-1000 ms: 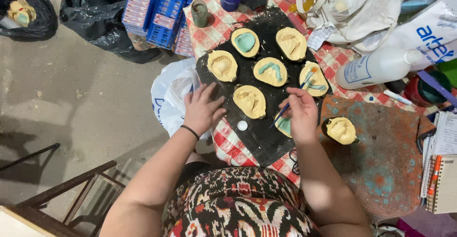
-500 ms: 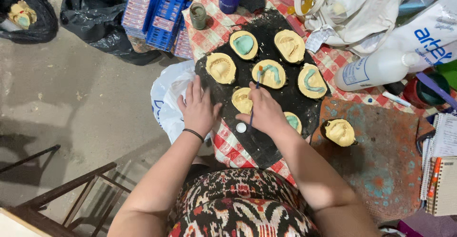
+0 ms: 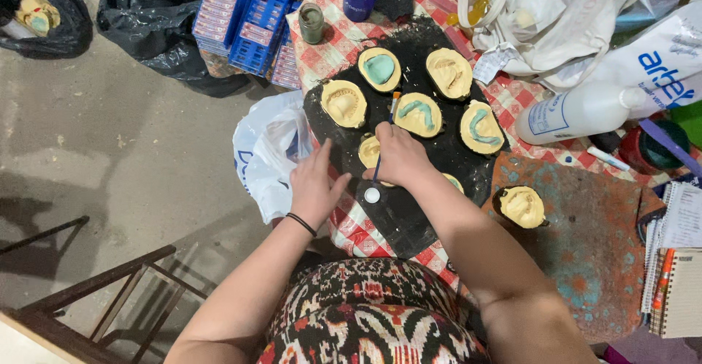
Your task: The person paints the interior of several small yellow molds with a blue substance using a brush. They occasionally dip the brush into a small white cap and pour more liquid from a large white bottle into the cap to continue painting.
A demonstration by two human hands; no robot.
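The black board (image 3: 409, 210) lies on a red-and-white checked cloth (image 3: 344, 35) and carries several yellow plaster dental casts. 3 of them already show a teal coating: the round cast at 12 o'clock on the board (image 3: 379, 69), the one at the centre (image 3: 417, 114) and the one at 3 o'clock (image 3: 482, 126). The cast at 10 o'clock (image 3: 344, 103) and the one at 1 o'clock (image 3: 449, 73) look bare yellow. Another yellow cast in a dark cup (image 3: 522, 206) sits off the board at 4 o'clock, also uncoated. By this count, the coating work seems roughly half done.

The right hand (image 3: 398, 153) is closed around a thin blue-handled brush (image 3: 385, 139), fingers pinched on the shaft. The brush tip points toward 12 o'clock and sits just beside the centre teal cast, while its white rounded end hangs near the hand's 6 o'clock side. The hand covers most of a small yellow cast (image 3: 368, 150) beneath it, so I cannot tell how much of that one is painted.

The left hand (image 3: 316, 186) is open, fingers spread, holding nothing; it rests flat at the 9 o'clock edge of the board, beside a white plastic bag (image 3: 267, 152).
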